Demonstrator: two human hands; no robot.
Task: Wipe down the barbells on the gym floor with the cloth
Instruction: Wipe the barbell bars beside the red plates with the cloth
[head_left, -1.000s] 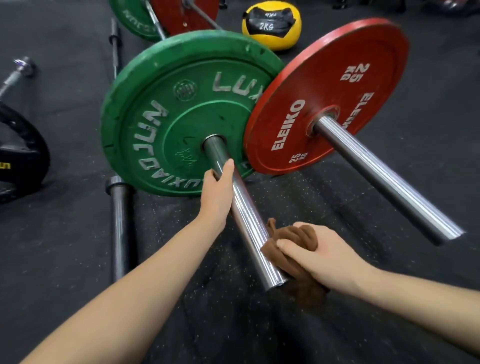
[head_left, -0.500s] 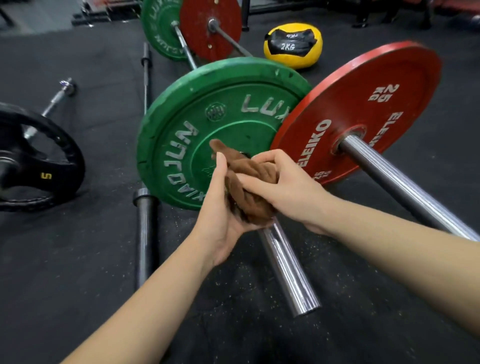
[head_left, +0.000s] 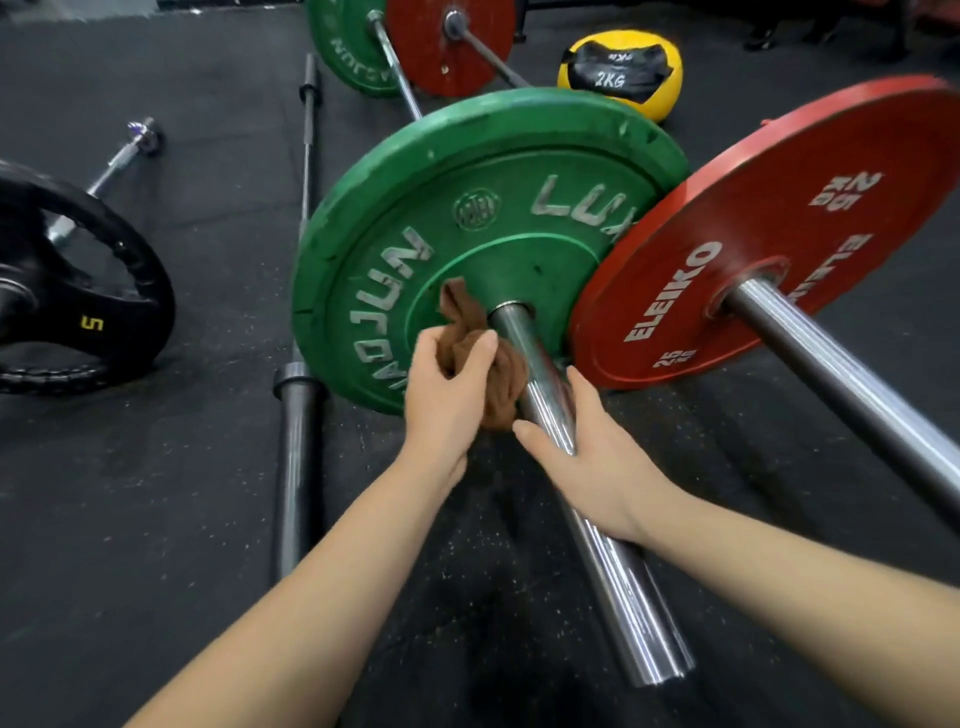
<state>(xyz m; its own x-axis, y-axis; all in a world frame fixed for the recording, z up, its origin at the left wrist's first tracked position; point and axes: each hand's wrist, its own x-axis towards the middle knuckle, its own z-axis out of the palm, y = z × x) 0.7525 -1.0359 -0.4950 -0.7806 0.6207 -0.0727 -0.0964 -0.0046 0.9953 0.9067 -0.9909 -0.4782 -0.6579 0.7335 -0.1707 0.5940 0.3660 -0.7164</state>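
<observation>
Cloth (head_left: 503, 387): bunched in the gripping left hand (head_left: 447, 400), against the bar (head_left: 615, 566) by the green plate (head_left: 415, 234). Right hand (head_left: 589, 460): fingers straight, resting on the bar just behind. Step: wiping the bar end; next, probably a stroke outward.

Both bare arms reach forward from the bottom edge and converge on the shiny chrome steel barbell sleeve (head_left: 618, 571). The left forearm (head_left: 311, 597) rises from the lower left, its wrist roughly straight. The left hand (head_left: 447, 395) sits just left of the sleeve's inner end, back of the hand facing the camera, fingers and thumb curled round a crumpled brown cloth (head_left: 501, 379) that touches the sleeve's left side. The right forearm (head_left: 779, 582) comes in from the lower right and crosses above the sleeve. The right hand (head_left: 592, 457) lies on top of the sleeve, palm down, thumb spread to the sleeve's left and straight fingers to its right.
</observation>
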